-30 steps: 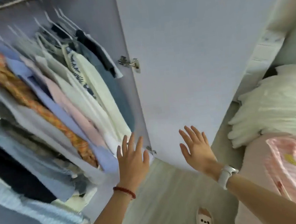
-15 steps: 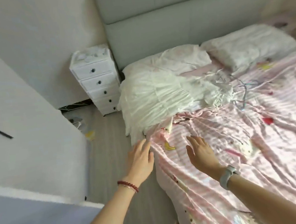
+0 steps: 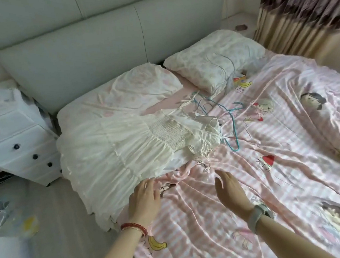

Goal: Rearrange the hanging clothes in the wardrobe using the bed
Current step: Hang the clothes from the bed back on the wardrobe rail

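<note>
Turned from wardrobe to bed (image 3: 275,180) since a second ago; both hands now reach over its pink striped sheet. White ruffled dress (image 3: 125,150) lies crosswise below the pillows, hem overhanging the bed's left edge, hangers (image 3: 230,126) at its strap end. Left hand (image 3: 145,196), fingers spread, holds nothing, touches the hem, nearer. Right hand (image 3: 229,187), likewise spread and holding nothing, hovers just short of the straps.

White dress (image 3: 129,147), pink-striped cartoon sheet (image 3: 275,180) w/ fruit prints (teal hangers (image 3: 234,141)).
</note>
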`<state>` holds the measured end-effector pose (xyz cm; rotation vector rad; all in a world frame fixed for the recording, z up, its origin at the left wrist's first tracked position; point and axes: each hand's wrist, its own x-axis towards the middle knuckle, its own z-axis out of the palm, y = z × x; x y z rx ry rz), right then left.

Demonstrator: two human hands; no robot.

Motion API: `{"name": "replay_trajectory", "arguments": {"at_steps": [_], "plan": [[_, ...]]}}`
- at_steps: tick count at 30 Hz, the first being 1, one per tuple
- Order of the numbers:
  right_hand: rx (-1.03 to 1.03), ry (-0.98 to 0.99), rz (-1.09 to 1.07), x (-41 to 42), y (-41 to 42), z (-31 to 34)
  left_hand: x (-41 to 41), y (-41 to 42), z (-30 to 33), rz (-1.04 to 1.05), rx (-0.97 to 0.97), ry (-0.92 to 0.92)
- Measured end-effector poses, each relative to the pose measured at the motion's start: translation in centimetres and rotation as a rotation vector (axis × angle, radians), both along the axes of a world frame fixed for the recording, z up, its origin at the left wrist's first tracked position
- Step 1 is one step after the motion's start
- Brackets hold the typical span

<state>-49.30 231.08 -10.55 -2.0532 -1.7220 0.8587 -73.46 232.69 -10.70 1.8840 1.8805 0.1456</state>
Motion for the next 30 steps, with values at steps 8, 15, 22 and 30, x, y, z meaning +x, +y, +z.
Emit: {"name": "replay_trajectory", "arguments": {"at_steps": [8,15,22,30], "plan": [[-0.075,-0.071,-0.269,4.2,15.9,-8.1,1.8,15.5,-9.6,-0.047,0.006,0.085],[-0.134,-0.162,-0.51,9.4,21.2,-16.1,3.3,19.7,-17.7,-0.047,0.044,0.088],[-0.097,-0.026,-0.844,11.1,24.2,-18.3,3.2,20.4,-18.1,0.009,0.179,-0.145],[0.169,0.117,-1.029,8.4,22.1,-15.5,3.0,17.5,-13.2,0.048,0.214,-0.28]]}}
